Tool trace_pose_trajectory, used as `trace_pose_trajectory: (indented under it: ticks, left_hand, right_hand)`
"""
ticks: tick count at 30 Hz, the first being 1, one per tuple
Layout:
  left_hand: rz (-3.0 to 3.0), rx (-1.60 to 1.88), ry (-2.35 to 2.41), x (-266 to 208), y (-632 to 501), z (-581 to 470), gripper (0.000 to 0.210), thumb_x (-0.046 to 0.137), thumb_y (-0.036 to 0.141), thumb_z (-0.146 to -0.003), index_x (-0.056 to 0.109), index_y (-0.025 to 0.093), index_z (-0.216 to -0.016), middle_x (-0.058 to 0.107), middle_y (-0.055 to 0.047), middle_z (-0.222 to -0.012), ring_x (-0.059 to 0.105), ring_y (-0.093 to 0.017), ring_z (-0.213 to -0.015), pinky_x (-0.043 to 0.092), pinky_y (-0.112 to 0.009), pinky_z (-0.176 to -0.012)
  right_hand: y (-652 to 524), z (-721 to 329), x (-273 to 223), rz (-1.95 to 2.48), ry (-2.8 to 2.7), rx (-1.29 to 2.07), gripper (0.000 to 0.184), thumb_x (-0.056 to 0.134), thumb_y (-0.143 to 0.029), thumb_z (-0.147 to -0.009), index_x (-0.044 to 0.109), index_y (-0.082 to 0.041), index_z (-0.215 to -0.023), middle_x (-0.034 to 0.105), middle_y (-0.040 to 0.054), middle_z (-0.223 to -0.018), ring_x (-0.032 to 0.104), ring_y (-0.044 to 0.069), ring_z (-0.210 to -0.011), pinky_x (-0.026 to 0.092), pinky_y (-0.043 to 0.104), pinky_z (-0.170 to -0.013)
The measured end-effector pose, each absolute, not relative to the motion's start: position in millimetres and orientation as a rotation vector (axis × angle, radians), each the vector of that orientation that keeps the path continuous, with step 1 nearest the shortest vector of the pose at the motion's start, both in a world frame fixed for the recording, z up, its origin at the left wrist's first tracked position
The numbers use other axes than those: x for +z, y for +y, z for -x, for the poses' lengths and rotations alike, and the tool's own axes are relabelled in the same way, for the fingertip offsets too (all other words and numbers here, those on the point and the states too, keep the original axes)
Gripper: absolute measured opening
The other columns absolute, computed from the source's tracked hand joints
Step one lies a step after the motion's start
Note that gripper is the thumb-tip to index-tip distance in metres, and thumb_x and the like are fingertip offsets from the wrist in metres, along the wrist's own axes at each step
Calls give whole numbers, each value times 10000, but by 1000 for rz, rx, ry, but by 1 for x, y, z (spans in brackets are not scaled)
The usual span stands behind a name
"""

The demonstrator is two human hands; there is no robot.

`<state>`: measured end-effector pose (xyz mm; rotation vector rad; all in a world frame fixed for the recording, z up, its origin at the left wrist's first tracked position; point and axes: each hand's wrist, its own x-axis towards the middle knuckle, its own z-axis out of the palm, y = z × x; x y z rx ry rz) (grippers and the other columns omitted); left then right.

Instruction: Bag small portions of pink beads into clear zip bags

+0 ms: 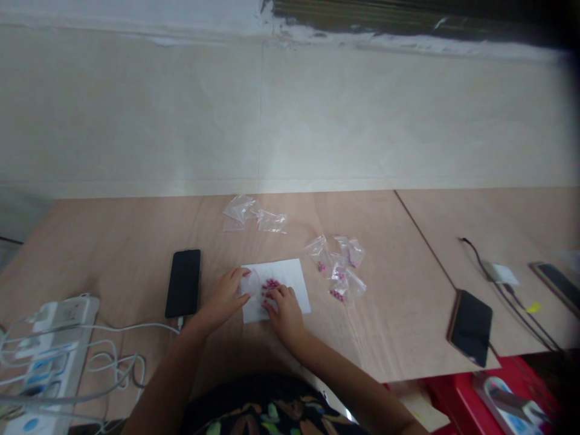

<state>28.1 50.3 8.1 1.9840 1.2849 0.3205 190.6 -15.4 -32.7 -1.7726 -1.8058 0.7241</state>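
A white sheet of paper [296, 284] lies on the wooden table, with a small heap of pink beads [270, 284] in its middle. My left hand [226, 296] is at the sheet's left edge, thumb and fingers curved round a clear round-edged plastic bag [250, 283] that faces the heap. My right hand [287, 311] bends over the heap from the right, its thumb and fingertips drawn together at the beads. How many beads those fingers grip is hidden. To the right lie several small zip bags [339, 266] with pink beads inside.
Clear plastic bags [254, 214] lie behind the paper. A black phone [183, 284] on a white cable is at left, near a power strip [58, 356]. Another phone [471, 326], a white charger [502, 275] and a third phone [557, 284] are at right, above a red stool [462, 386].
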Motion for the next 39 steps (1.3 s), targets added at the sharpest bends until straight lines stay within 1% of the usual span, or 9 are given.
trace_pose_trajectory:
  ticks: [3, 6, 12, 17, 22, 25, 28, 32, 39]
  left_hand:
    - [-1987, 314, 1289, 7, 49, -28, 383, 578, 134, -663, 482, 154, -1034, 530, -91, -1047, 487, -224, -998, 377, -369, -874]
    - [-2006, 289, 1280, 9, 48, -28, 378, 577, 141, -669, 478, 158, -1033, 529, -87, -1047, 491, -222, -987, 385, -366, -860]
    - [-2011, 251, 1238, 12, 44, -33, 375, 559, 159, -692, 474, 157, -1056, 524, -87, -1053, 506, -217, -958, 405, -358, -838]
    - [-2023, 293, 1203, 9, 43, -35, 376, 561, 153, -691, 473, 162, -1056, 526, -85, -1062, 486, -222, -1005, 384, -364, -874]
    - [-2015, 275, 1221, 13, 44, -29, 385, 569, 170, -696, 470, 139, -1067, 529, -100, -1052, 500, -224, -976, 393, -357, -856]
    - [-2001, 291, 1245, 13, 44, -28, 379, 580, 176, -691, 479, 154, -1055, 529, -92, -1058, 494, -224, -991, 377, -366, -874]
    - [-1993, 314, 1232, 11, 43, -28, 390, 587, 168, -684, 478, 175, -1059, 526, -81, -1070, 485, -217, -1009, 368, -363, -890]
    - [-1990, 303, 1228, 9, 42, -28, 394, 586, 163, -683, 478, 169, -1062, 523, -88, -1073, 489, -221, -1004, 374, -366, -887]
    - [-1960, 330, 1233, 13, 43, -29, 392, 583, 174, -683, 485, 164, -1062, 529, -90, -1073, 497, -224, -998, 376, -367, -885]
  right_hand:
    - [-18, -186, -46, 1820, -1892, 716, 151, 529, -93, -728, 606, -156, -842, 575, 110, -889, 481, 231, -873, 400, 360, -739]
    - [-15, -188, -46, 1803, -1832, 725, 140, 496, -83, -750, 603, -161, -795, 584, 96, -862, 489, 216, -843, 403, 345, -731]
    - [-2, -192, -7, 1684, -1515, 724, 72, 535, -190, -770, 605, -176, -775, 573, 42, -755, 493, 175, -767, 410, 295, -694]
    - [-2, -190, 13, 1565, -1559, 804, 146, 563, -221, -755, 606, -194, -892, 573, 42, -812, 492, 171, -793, 409, 303, -731]
    - [-44, -218, -8, 1624, -1679, 975, 200, 564, -111, -693, 581, -179, -880, 544, 54, -854, 486, 184, -842, 406, 333, -768]
    - [-75, -228, -26, 1406, -1870, 1227, 313, 581, -61, -619, 583, -187, -905, 536, 51, -919, 496, 172, -856, 420, 300, -749]
    - [-93, -224, -38, 1327, -1929, 1355, 224, 552, -70, -648, 605, -193, -827, 538, 35, -893, 514, 146, -806, 429, 258, -694]
    - [-97, -217, -46, 1373, -1994, 1338, 155, 504, -87, -702, 622, -188, -712, 565, 32, -825, 527, 143, -766, 427, 248, -660]
    - [-101, -218, -57, 1407, -2098, 1208, 102, 552, -131, -685, 620, -189, -638, 576, 30, -752, 530, 162, -750, 431, 264, -647]
